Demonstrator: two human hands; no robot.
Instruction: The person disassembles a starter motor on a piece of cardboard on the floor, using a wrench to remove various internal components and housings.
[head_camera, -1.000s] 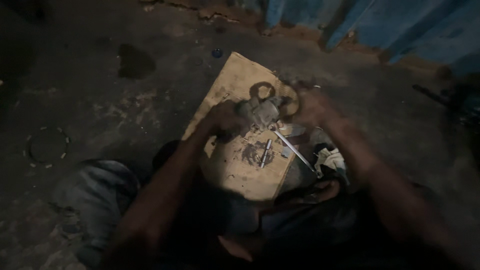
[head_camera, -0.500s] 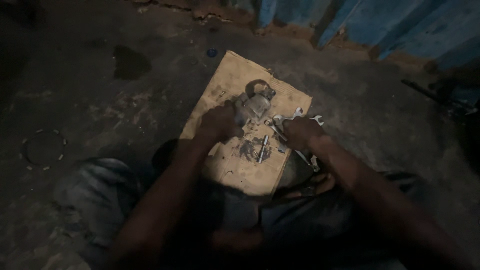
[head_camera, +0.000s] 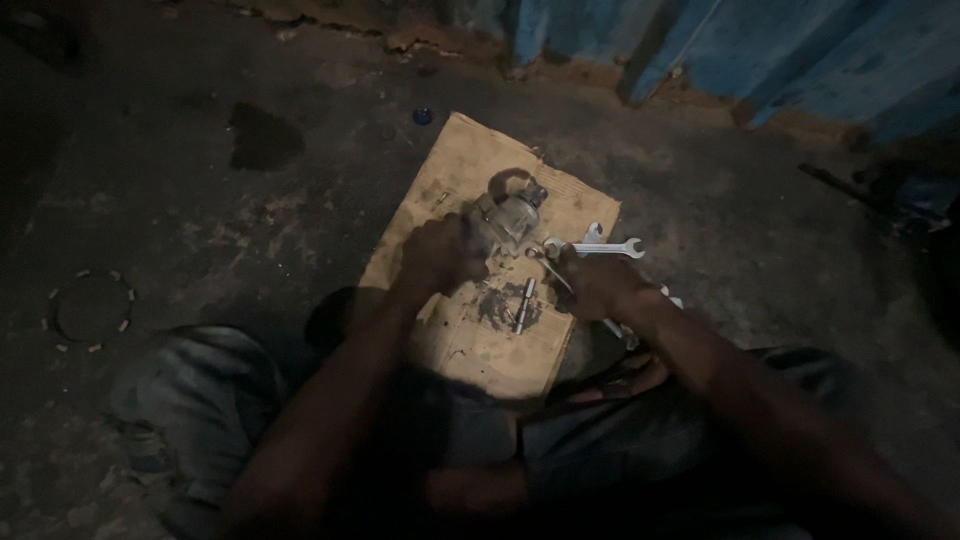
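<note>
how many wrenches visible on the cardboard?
2 that I can make out: one wrench lies flat past the right hand; a second wrench pokes out behind it. More may be hidden under that hand.

Blue wall, dark stain (dirt floor).

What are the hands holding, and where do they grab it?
The left hand grips the near end of a metal part on the cardboard. The right hand rests by the wrenches; its grip cannot be told.
</note>
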